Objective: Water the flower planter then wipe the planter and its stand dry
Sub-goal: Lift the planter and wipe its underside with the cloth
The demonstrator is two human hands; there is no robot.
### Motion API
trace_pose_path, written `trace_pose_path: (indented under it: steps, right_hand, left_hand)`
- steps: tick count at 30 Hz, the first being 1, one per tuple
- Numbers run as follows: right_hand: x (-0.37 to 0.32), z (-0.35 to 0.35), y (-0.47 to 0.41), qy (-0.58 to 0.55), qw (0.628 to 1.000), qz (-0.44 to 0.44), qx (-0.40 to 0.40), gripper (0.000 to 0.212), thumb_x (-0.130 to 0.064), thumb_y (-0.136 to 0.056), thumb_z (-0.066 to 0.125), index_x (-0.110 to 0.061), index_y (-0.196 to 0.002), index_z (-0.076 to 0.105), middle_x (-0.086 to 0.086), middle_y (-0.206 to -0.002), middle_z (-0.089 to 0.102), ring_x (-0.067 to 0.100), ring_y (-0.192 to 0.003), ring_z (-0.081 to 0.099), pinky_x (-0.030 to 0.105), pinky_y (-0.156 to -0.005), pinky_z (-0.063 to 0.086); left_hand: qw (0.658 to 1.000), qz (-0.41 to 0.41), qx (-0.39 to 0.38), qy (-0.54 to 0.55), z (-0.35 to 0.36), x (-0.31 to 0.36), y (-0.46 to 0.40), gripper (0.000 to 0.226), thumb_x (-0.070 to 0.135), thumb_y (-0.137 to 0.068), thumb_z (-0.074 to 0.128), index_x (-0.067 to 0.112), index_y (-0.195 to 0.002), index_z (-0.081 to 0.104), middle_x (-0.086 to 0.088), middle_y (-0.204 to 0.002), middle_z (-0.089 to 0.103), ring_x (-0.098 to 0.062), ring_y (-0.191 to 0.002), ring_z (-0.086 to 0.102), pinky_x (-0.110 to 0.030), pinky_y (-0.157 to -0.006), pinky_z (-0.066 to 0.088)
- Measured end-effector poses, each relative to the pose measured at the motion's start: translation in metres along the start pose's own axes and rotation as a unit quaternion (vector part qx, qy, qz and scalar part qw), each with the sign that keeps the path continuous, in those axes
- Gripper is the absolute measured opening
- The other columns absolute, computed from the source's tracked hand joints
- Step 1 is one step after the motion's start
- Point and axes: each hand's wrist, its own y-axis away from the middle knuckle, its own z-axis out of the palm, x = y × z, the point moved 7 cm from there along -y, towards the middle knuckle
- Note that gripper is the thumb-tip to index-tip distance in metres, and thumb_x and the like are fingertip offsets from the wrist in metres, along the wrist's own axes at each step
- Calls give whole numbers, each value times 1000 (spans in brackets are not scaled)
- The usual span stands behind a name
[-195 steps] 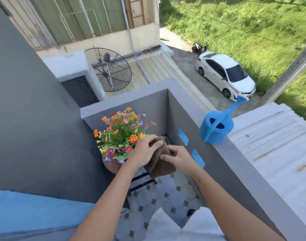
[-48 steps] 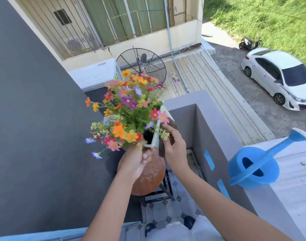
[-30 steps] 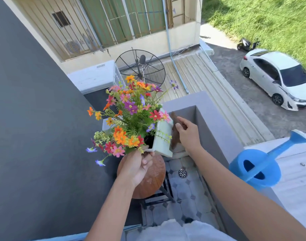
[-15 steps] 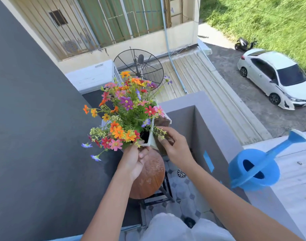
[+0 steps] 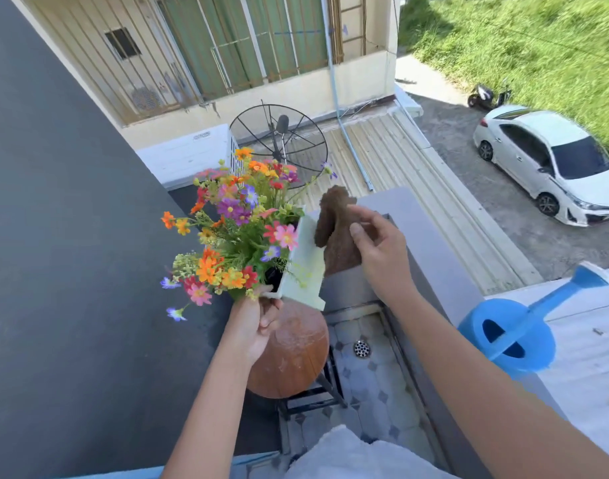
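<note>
My left hand (image 5: 256,326) grips the near corner of a white flower planter (image 5: 305,261) full of orange, pink and purple flowers (image 5: 234,226), held tilted in the air above its stand. The stand is a round brown wooden stool top (image 5: 292,354) on black legs. My right hand (image 5: 379,250) holds a brown cloth (image 5: 334,233) against the planter's white side. A blue watering can (image 5: 513,333) stands on the grey ledge at the right, apart from both hands.
A dark grey wall (image 5: 71,271) rises close on the left. A grey parapet (image 5: 434,257) runs along the right. The tiled floor (image 5: 375,392) with a drain lies below. A satellite dish (image 5: 279,143) sits behind the flowers.
My right hand with the cloth has moved up from the planter's near rim to higher on its side. The planter stays lifted and tilted in my left hand.
</note>
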Motion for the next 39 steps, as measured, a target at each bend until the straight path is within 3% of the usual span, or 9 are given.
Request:
trace_pose_path:
  steps: [5, 9, 13, 20, 24, 26, 29, 34, 39]
  right_hand:
    - [0, -15, -30, 7, 1000, 29, -7, 23, -5, -94, 63, -13, -114, 71, 2, -97, 72, 10, -77, 66, 29, -75, 56]
    - [9, 15, -19, -39, 986, 123, -107, 9, -20, -88, 69, -18, -93, 76, 7, -78, 63, 16, -72, 61, 28, -68, 46]
    - [20, 13, -13, -93, 967, 214, -103, 15, -28, -78, 67, -22, -67, 74, 0, -72, 69, 20, -72, 61, 32, -68, 40]
    - [14, 14, -5, -23, 954, 223, -198, 14, -29, -90, 68, -20, -87, 78, -14, -65, 68, 9, -61, 64, 26, -56, 44]
    - [6, 12, -5, -9, 944, 246, -221, 12, -33, -87, 73, -22, -83, 78, -3, -67, 73, 4, -69, 62, 22, -57, 41]
    - [2, 9, -6, 14, 942, 240, -236, 23, -15, -95, 65, -23, -74, 73, -9, -49, 61, 3, -53, 53, 16, -46, 39]
    - [2, 8, -4, 27, 937, 261, -229, 36, -10, -90, 68, -16, -55, 64, 1, -53, 39, 11, -47, 39, 21, -44, 32]
    - [-10, 8, -5, 185, 942, 204, -194, 44, 12, -84, 46, -15, -56, 25, 0, -58, 20, 5, -45, 18, 17, -36, 14]
    - [7, 8, 14, 76, 970, 222, -57, 50, -28, -84, 75, -16, -56, 35, -6, -46, 23, 7, -45, 18, 27, -45, 14]
  left_hand:
    - [997, 31, 25, -66, -18, 18, -1, 25, 5, -105, 30, 2, -100, 54, -12, -60, 47, -4, -25, 24, -13, -28, 19]
    - [993, 40, -4, -114, -15, 34, -3, 31, 6, -106, 31, 4, -82, 51, -11, -55, 43, -3, -24, 21, -12, -27, 18]
    - [991, 35, -10, -129, -20, 34, -4, 36, 7, -107, 32, 6, -78, 53, -9, -52, 44, -3, -22, 20, -11, -26, 18]
    - [983, 22, -30, -177, -21, 33, -2, 38, 6, -105, 32, 7, -72, 51, -8, -51, 41, -3, -24, 18, -8, -29, 17]
    - [984, 21, -44, -174, -19, 35, 1, 45, 6, -107, 31, 5, -67, 50, -11, -52, 41, -1, -22, 21, -8, -26, 17]
    - [985, 22, -59, -160, -17, 36, 5, 55, 6, -108, 26, 8, -60, 53, -10, -49, 41, 1, -21, 22, -9, -25, 17]
    - [977, 45, -37, -205, -17, 41, 7, 57, 7, -109, 27, 12, -55, 44, 2, -35, 37, 0, -23, 19, -11, -28, 14]
    - [970, 61, -7, -235, -27, 38, 5, 43, 19, -109, 31, 10, -71, 49, -5, -56, 49, -4, -35, 33, -15, -37, 25]
    - [985, 90, 68, -133, -22, 48, 2, 38, 39, -104, 41, 13, -80, 53, 2, -47, 47, -7, -30, 23, -14, -36, 15]
